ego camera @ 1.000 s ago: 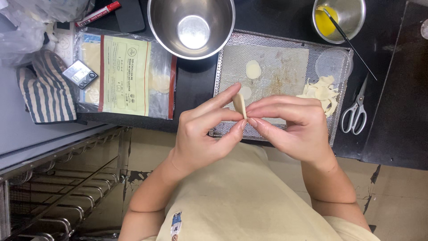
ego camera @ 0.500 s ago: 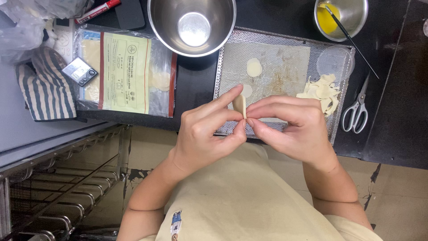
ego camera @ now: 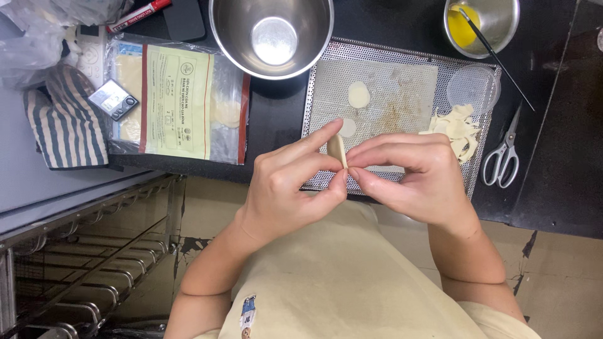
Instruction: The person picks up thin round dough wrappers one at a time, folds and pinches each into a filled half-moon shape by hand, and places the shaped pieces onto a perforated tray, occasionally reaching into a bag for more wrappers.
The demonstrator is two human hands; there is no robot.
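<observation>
While both sets of fingertips point(ego camera: 344, 179) pinch shut on a small pale dough piece point(ego camera: 336, 149), it stands on edge between them, just above the near rim of the perforated tray point(ego camera: 402, 55). The left hand point(ego camera: 286, 188) grips with thumb and forefinger; the right hand point(ego camera: 418, 176) closes on it from the other side. Pressing evenly along the edge, lightly enough not to tear the thin dough, looks like the way to do this well. Beyond lie two dough rounds point(ego camera: 358, 94) on the tray's paper, a pile of trimmings point(ego camera: 457, 125), scissors point(ego camera: 502, 154) and a steel bowl point(ego camera: 271, 34).
</observation>
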